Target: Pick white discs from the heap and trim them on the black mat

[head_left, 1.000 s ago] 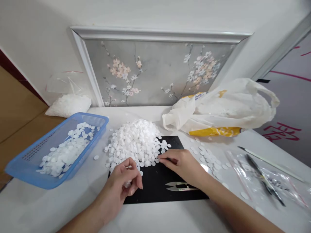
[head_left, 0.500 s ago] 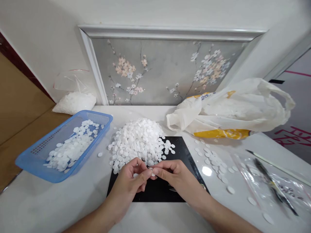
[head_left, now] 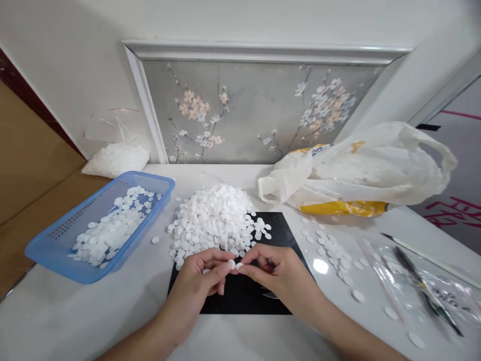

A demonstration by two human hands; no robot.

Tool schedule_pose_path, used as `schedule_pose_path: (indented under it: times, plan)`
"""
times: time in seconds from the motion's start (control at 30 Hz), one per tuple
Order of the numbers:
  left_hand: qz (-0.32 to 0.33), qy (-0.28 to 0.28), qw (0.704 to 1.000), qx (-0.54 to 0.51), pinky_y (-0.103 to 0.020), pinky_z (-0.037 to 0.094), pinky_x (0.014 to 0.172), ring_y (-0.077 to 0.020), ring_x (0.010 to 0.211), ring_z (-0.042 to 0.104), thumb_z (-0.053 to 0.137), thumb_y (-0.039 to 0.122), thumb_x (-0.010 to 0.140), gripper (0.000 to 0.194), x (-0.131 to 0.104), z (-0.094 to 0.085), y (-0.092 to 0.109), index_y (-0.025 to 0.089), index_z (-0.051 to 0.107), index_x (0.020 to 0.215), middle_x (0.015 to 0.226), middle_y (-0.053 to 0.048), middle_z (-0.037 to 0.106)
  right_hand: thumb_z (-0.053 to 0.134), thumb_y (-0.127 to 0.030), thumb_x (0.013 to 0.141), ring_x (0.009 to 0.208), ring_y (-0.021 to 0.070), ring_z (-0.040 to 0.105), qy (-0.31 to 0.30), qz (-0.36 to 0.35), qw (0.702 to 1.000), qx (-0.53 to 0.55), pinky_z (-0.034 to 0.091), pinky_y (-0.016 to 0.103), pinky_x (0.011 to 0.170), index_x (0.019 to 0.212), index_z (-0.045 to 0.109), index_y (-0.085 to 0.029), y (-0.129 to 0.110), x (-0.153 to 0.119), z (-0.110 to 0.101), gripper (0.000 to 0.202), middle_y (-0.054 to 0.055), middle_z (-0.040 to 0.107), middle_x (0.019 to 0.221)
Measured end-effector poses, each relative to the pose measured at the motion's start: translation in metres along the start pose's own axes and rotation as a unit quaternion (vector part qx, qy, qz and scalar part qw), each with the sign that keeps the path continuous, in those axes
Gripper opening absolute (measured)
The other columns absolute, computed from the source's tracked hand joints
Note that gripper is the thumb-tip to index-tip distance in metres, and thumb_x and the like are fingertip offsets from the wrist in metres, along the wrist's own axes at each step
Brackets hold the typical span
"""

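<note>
My left hand (head_left: pixel 203 276) pinches a small white disc (head_left: pixel 232 263) between thumb and forefinger, and part of another white disc shows inside its curled fingers. Close beside it, my right hand (head_left: pixel 272 265) has its thumb and forefinger closed on a second white disc (head_left: pixel 239 266). Both hands are over a black mat (head_left: pixel 244 296), just in front of a large heap of white discs (head_left: pixel 214 215). The heap covers the mat's back left part. A metal blade (head_left: pixel 269 296) lies on the mat, partly hidden under my right hand.
At the left stands a blue basket (head_left: pixel 48 248) holding white discs, with a clear bag of white pieces (head_left: pixel 118 159) behind it. A white and yellow plastic bag (head_left: pixel 353 175) lies back right. Loose discs (head_left: pixel 334 253), clear bags (head_left: pixel 398 281) and a dark pen-like tool (head_left: pixel 417 276) are at the right.
The fingertips have moved slightly apart, and two separate discs now show between them, one at each hand. My right hand's fingers have shifted a little.
</note>
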State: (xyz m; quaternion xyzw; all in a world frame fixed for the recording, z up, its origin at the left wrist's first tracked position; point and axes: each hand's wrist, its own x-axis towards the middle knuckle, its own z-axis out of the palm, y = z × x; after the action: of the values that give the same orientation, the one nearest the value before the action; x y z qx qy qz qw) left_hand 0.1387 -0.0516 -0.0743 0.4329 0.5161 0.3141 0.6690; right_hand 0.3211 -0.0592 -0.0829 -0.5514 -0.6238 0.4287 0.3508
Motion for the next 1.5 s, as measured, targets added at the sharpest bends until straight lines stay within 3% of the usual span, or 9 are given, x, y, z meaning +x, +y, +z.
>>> schedule_pose_path:
  times: [0.2,0.33,0.5,0.7,0.87,1.07,1.27,1.4,1.5]
  plan:
    - [-0.017,-0.018,0.997,-0.078,-0.019,0.024,0.047,-0.0073,0.053,0.042,0.059,0.030,0.078,0.015,-0.002,0.002,0.003,0.015,0.065,0.077,0.070,-0.003,0.064,0.062,-0.027,0.080,0.046,0.0086,0.028,0.056,-0.105,0.990,-0.077,0.026,0.022,0.045,0.075,0.068,-0.019,0.004,0.000,-0.002,0.011,-0.008,0.025,0.053]
    - [-0.055,-0.066,0.988,-0.130,-0.019,0.020,0.045,-0.0080,0.053,0.044,0.058,0.042,0.082,0.028,-0.004,0.004,0.003,0.015,0.061,0.075,0.064,-0.003,0.061,0.054,-0.020,0.085,0.046,0.0099,0.040,0.036,-0.201,0.971,-0.123,0.032,0.022,0.046,0.081,0.070,-0.021,0.001,-0.001,0.002,0.017,-0.004,0.045,0.053]
    - [-0.052,-0.075,0.990,-0.105,-0.019,0.018,0.045,-0.0050,0.051,0.039,0.069,0.037,0.076,0.027,-0.006,0.005,0.005,0.015,0.055,0.071,0.064,-0.001,0.061,0.052,-0.020,0.087,0.047,0.0117,0.047,0.041,-0.219,0.965,-0.135,0.035,0.023,0.046,0.079,0.070,-0.023,0.002,-0.002,0.005,0.020,-0.001,0.056,0.055]
    - [-0.035,-0.061,0.995,-0.068,-0.020,0.018,0.046,-0.0040,0.049,0.036,0.068,0.036,0.078,0.026,-0.005,0.004,0.004,0.016,0.051,0.072,0.068,-0.001,0.065,0.053,-0.019,0.085,0.048,0.0107,0.047,0.051,-0.188,0.975,-0.109,0.033,0.023,0.047,0.065,0.064,-0.019,0.002,-0.002,0.008,0.022,-0.002,0.054,0.054]
    - [-0.036,-0.065,0.994,-0.082,-0.020,0.018,0.047,-0.0040,0.049,0.035,0.066,0.035,0.077,0.027,-0.004,0.005,0.003,0.017,0.048,0.070,0.070,-0.003,0.067,0.058,-0.020,0.081,0.047,0.0088,0.035,0.055,-0.134,0.988,-0.056,0.028,0.023,0.047,0.054,0.053,-0.019,0.003,0.000,0.008,0.027,-0.006,0.035,0.050]
    - [-0.042,-0.041,0.991,-0.117,-0.021,0.018,0.048,-0.0058,0.050,0.037,0.064,0.022,0.070,0.020,-0.006,0.002,0.008,0.018,0.044,0.066,0.064,0.000,0.063,0.060,-0.029,0.079,0.048,0.0092,0.026,0.030,-0.057,0.993,0.094,0.023,0.024,0.047,0.065,0.051,-0.021,0.003,0.000,0.004,0.019,-0.007,0.030,0.053]
    - [-0.025,-0.033,0.994,-0.103,-0.023,0.019,0.047,-0.0087,0.051,0.037,0.051,0.022,0.072,0.009,-0.003,-0.008,0.016,0.017,0.056,0.067,0.062,0.000,0.055,0.045,-0.017,0.063,0.043,0.0088,0.017,0.015,0.059,0.900,0.431,0.016,0.023,0.040,0.067,0.038,-0.023,0.002,0.012,-0.012,0.010,-0.007,0.034,0.053]
    - [0.013,-0.050,0.998,0.034,-0.025,0.019,0.048,-0.0111,0.050,0.033,0.046,0.038,0.083,0.037,-0.004,-0.005,0.011,0.019,0.044,0.051,0.055,0.002,0.044,0.047,-0.019,0.062,0.043,0.0078,0.019,-0.010,0.107,0.916,0.387,0.012,0.023,0.039,0.064,0.044,-0.021,0.008,0.022,-0.023,0.004,-0.005,0.037,0.055]
    - [0.104,-0.042,0.960,0.257,-0.026,0.020,0.051,-0.0131,0.050,0.034,0.057,0.040,0.080,0.024,-0.004,0.005,-0.001,0.022,0.057,0.064,0.052,0.004,0.042,0.052,-0.025,0.072,0.043,0.0084,0.021,0.016,0.079,0.977,0.196,0.016,0.023,0.041,0.070,0.057,-0.020,0.014,0.025,-0.024,0.008,-0.007,0.030,0.052]
